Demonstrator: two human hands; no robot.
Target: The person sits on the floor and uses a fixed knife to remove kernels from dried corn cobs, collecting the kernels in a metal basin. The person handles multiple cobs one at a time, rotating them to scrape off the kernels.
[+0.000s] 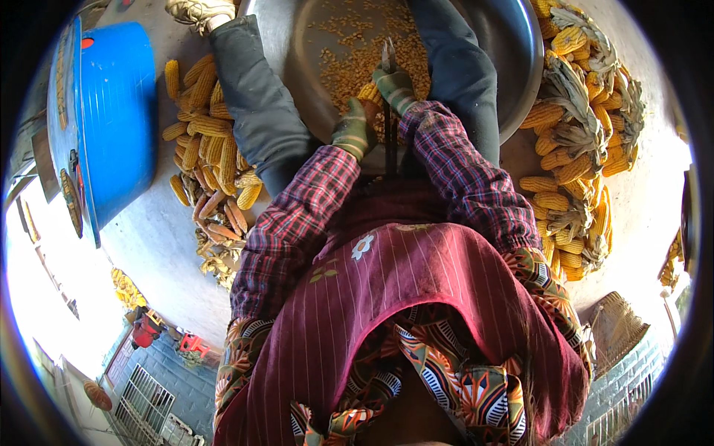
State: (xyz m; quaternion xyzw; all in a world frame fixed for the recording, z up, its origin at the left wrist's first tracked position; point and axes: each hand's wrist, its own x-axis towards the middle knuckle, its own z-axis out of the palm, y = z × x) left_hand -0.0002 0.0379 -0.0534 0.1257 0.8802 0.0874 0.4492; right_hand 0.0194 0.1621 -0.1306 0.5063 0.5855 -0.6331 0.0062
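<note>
Over a wide metal basin (309,67), my left hand (355,129), in a green striped glove, grips a corn cob (370,96) whose far end still bears yellow kernels. Close on its right, my right hand (395,89), gloved alike, is closed at a dark upright tool with a two-pronged metal tip (389,54); whether it grips the tool or the cob's side is partly hidden. The tool's dark shaft runs down between my legs. Loose corn kernels (351,56) lie spread on the basin's bottom, thickest around my hands.
Husked corn cobs (209,125) are heaped left of my leg, with bare cobs (223,223) below them. Bundles of corn tied by their husks (580,128) lie right of the basin. A large blue plastic tub (117,122) stands at the far left. My legs straddle the basin's near side.
</note>
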